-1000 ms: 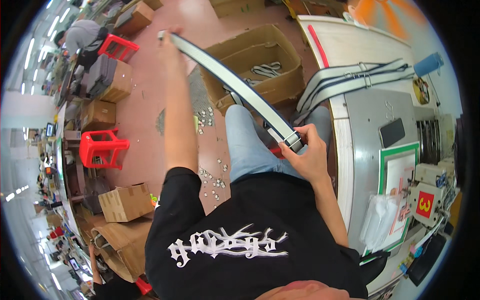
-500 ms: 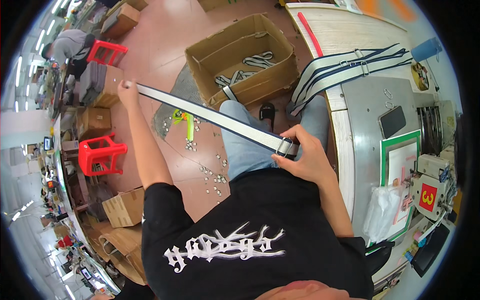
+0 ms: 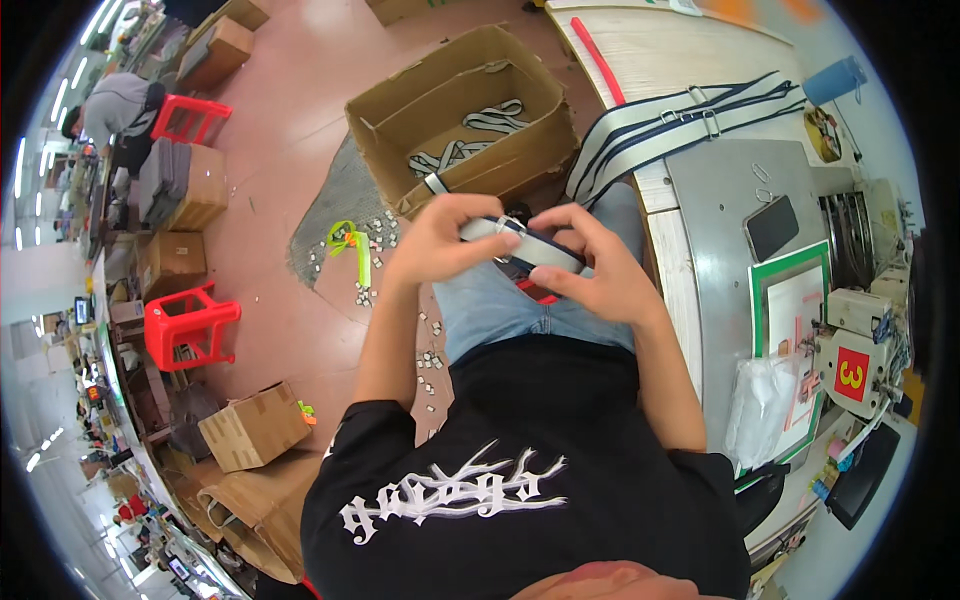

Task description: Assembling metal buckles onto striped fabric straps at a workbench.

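The thumb and fingers of the left hand [image 3: 432,240] were clamped on the pale, navy-edged strap [image 3: 552,253] at its metal buckle [image 3: 509,230], those of the right hand [image 3: 612,275] farther right along it, mid-frame. Beyond, a cardboard box [image 3: 520,178] stood at upper centre.

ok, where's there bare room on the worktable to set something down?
Pale tabletop beyond the straps, right of the red strip. Also the metal plate left of the phone. Crowded: right side, around the green frame, plastic bag and sewing machine.
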Demonstrator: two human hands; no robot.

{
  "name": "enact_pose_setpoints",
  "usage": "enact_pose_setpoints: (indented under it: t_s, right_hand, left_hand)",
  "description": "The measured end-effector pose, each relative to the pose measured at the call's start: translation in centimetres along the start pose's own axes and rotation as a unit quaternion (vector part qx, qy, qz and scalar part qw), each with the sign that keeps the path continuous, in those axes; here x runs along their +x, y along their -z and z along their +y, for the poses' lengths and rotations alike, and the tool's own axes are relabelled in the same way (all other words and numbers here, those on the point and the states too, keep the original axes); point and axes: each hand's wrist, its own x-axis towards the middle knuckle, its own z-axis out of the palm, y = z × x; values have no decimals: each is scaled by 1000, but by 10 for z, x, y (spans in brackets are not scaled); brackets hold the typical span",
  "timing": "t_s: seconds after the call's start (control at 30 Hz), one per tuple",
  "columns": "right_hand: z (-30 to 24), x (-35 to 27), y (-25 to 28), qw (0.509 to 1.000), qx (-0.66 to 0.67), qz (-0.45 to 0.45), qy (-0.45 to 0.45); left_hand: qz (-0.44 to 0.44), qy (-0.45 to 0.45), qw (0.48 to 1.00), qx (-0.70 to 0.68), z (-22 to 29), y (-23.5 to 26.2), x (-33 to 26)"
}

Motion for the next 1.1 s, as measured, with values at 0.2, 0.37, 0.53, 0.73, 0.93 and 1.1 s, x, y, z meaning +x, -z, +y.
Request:
enact_pose_setpoints:
  t_s: [0.2, 0.37, 0.53, 0.73, 0.93, 1.1]
  right_hand:
    - [17, -31, 30, 991, 112, -61, -49]
    - [3, -61, 65, 987, 70, -82, -118]
    - [9, -77, 87, 994, 70, -30, -77]
    - [7, -85, 104, 987, 135, 23, -87]
    - [19, -77, 113, 993, 74, 73, -48]
    - [19, -45, 85, 992, -11, 101, -76]
  left_hand:
    - [187, -12, 980, -64, -13, 62, -13]
    - [292, -20, 955, -54, -46, 107, -41]
    - [305, -4, 946, -106, -70, 104, -47]
    - [405, 8, 899, -166, -73, 99, -48]
    - [364, -41, 910, -197, -70, 110, -62]
    - [192, -65, 978, -58, -42, 95, -57]
